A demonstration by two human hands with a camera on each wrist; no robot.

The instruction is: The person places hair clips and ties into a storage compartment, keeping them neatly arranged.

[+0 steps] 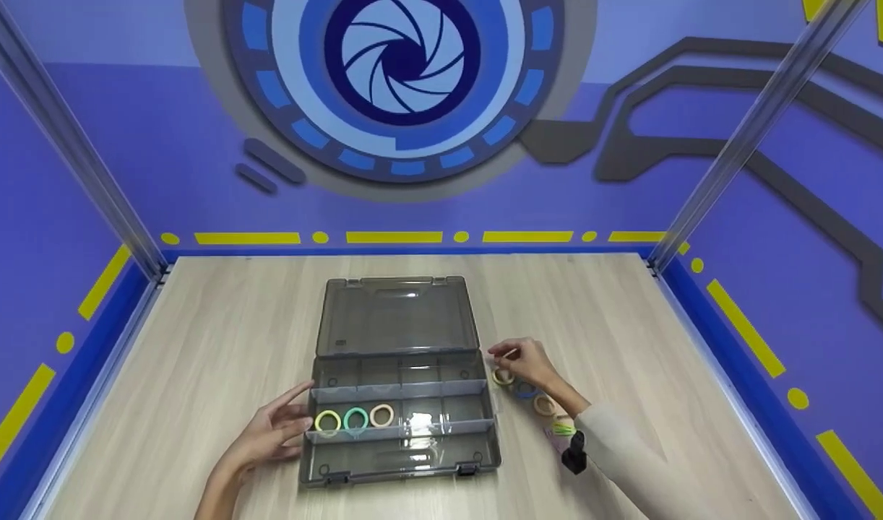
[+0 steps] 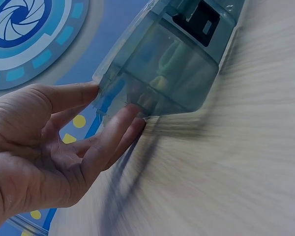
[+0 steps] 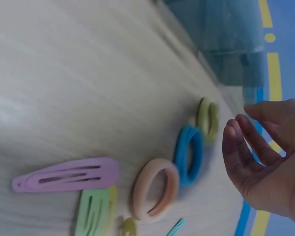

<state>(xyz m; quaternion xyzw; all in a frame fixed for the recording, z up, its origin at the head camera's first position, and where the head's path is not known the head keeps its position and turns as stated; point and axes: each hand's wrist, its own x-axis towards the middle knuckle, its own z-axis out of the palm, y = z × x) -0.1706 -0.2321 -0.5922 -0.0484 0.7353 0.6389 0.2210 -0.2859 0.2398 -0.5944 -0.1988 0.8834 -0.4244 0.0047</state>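
A translucent grey compartment box (image 1: 398,318) lies with its lid swung back. In its middle row are three hair ties: yellow (image 1: 328,412), green (image 1: 355,409) and peach (image 1: 381,406). My left hand (image 1: 268,433) rests its fingertips against the box's left end, fingers mostly extended. My right hand (image 1: 530,363) hovers just right of the box, fingers loosely bent with nothing between them. Close to them on the table lies a yellow-green hair tie (image 3: 201,118), beside a blue hair tie (image 3: 180,152) and another peach hair tie (image 3: 139,191).
A pink snap hair clip (image 3: 103,172) and a light green hair clip (image 3: 91,216) lie nearer the table's front, partly under the right forearm in the head view. Metal posts and a patterned back wall (image 1: 412,209) bound the wooden table (image 1: 217,325).
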